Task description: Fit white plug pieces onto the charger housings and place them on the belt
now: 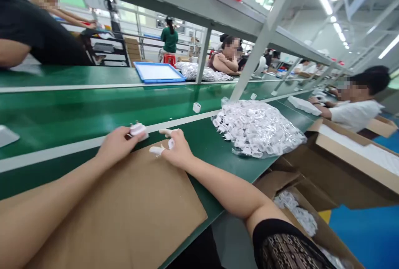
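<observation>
My left hand (117, 144) is closed on a white plug charger (138, 131), its metal prongs pointing up, just over the far edge of a brown cardboard sheet (134, 202). To its right, my right hand (177, 148) is held with thumb and forefinger apart, white finger covers on the tips. A small white spot shows between those fingers; I cannot tell whether it is another covered fingertip. Nearest on the right lies a clear plastic bag (258, 128) full of white plug pieces. Beyond my hands, a white plug housing (196, 107) rests on the green conveyor belt (102, 109).
A metal post (254, 57) rises behind the bag. Across the belt are a blue-rimmed tray (158, 72) and another filled bag (199, 71). Open cardboard boxes (352, 152) stand at the right, below the table edge. A co-worker in white (355, 107) sits farther right.
</observation>
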`<action>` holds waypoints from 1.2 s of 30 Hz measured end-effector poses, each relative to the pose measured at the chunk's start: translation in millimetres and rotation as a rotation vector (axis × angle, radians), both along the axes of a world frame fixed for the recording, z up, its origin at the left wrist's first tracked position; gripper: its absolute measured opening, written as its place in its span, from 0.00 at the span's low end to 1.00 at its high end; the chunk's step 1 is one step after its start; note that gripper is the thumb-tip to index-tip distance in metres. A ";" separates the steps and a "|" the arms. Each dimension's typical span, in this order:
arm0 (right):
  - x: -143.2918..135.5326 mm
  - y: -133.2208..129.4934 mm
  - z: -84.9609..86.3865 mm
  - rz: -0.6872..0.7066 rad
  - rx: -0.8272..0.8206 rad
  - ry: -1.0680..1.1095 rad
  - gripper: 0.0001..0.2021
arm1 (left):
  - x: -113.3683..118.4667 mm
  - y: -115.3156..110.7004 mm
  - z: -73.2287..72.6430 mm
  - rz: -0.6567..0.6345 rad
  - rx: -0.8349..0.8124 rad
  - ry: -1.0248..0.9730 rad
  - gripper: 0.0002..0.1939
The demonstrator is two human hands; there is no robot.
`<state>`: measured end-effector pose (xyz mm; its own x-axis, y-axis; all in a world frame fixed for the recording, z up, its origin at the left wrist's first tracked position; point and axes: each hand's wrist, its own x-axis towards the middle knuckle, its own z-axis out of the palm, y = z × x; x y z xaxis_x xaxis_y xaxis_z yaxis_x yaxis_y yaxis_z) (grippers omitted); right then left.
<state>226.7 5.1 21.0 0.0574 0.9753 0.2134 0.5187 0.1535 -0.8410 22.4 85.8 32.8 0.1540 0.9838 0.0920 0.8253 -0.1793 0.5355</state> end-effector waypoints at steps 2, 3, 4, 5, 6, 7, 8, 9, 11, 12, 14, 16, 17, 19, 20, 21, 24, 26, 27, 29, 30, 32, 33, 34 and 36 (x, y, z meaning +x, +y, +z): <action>1.4 2.2 -3.6 -0.028 0.067 -0.148 0.28 | -4.1 32.8 4.3 0.092 0.057 0.111 0.23; 2.8 4.2 -5.7 -0.026 0.085 -0.201 0.26 | -6.1 47.3 5.2 0.130 0.073 0.153 0.23; 4.7 7.2 -8.2 -0.024 0.098 -0.236 0.25 | -7.7 59.8 5.4 0.169 0.074 0.185 0.22; 6.9 10.9 -11.0 -0.023 0.104 -0.249 0.24 | -9.0 70.0 4.9 0.220 0.059 0.205 0.22; 9.4 15.1 -14.3 -0.023 0.103 -0.245 0.24 | -10.1 77.6 3.9 0.272 0.034 0.212 0.21; 11.8 19.4 -17.8 -0.027 0.100 -0.233 0.24 | -10.8 82.4 2.6 0.312 0.006 0.209 0.21; 14.0 23.4 -21.6 -0.033 0.097 -0.218 0.24 | -11.5 84.6 1.1 0.336 -0.021 0.196 0.20; 15.8 26.8 -25.4 -0.033 0.092 -0.202 0.24 | -11.9 84.8 -0.5 0.349 -0.041 0.175 0.20; 18.3 31.7 -32.9 -0.016 0.094 -0.176 0.22 | -12.3 81.8 -2.9 0.350 -0.052 0.138 0.23; 19.3 33.7 -36.2 -0.004 0.096 -0.163 0.21 | -12.0 80.1 -3.5 0.368 -0.047 0.123 0.29; 20.9 37.3 -41.5 0.009 0.131 -0.127 0.20 | -10.0 77.7 -2.6 0.489 -0.011 0.101 0.55; 22.1 39.8 -44.3 0.001 0.176 -0.088 0.18 | -6.2 75.7 0.4 0.601 0.063 0.044 0.69; 22.3 40.1 -44.9 -0.004 0.193 -0.072 0.17 | -4.2 74.1 2.0 0.622 0.106 0.012 0.71; 21.7 38.9 -44.9 -0.018 0.208 -0.059 0.16 | -2.5 69.8 3.6 0.624 0.175 -0.067 0.67; 20.9 37.7 -44.8 -0.023 0.210 -0.062 0.16 | -3.9 67.7 3.0 0.625 0.185 -0.125 0.62; 20.0 36.4 -44.7 -0.026 0.211 -0.072 0.16 | -6.9 66.3 1.5 0.618 0.176 -0.194 0.56; 18.2 34.0 -45.3 -0.018 0.226 -0.112 0.16 | -21.6 66.7 -5.1 0.528 0.080 -0.381 0.31; 18.3 33.8 -45.2 -0.026 0.251 -0.110 0.15 | -28.3 68.5 -5.7 0.430 0.039 -0.446 0.23; 18.4 33.8 -44.5 -0.037 0.261 -0.097 0.15 | -28.5 68.6 -3.8 0.380 0.028 -0.472 0.22; 17.8 33.0 -41.5 -0.058 0.277 -0.054 0.17 | -21.3 65.0 4.2 0.240 0.004 -0.528 0.21; 16.9 32.1 -39.2 -0.063 0.292 -0.034 0.20 | -14.7 61.1 9.4 0.131 -0.029 -0.565 0.21; 13.6 29.2 -33.6 -0.053 0.364 -0.012 0.30 | 0.8 49.6 20.2 -0.167 -0.168 -0.675 0.22; 11.7 27.5 -30.7 -0.040 0.418 -0.016 0.35 | 8.0 42.8 24.9 -0.331 -0.257 -0.733 0.24; 9.9 25.7 -27.9 -0.026 0.475 -0.030 0.39 | 14.0 36.1 28.9 -0.481 -0.345 -0.781 0.27; 7.9 22.1 -23.2 -0.006 0.561 -0.062 0.39 | 21.4 24.9 34.8 -0.689 -0.476 -0.827 0.29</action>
<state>234.5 27.2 -2.2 0.0339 0.7109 0.7025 0.5667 0.5653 -0.5994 43.8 110.6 67.6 0.7325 0.6782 0.0595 0.0024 -0.0899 0.9960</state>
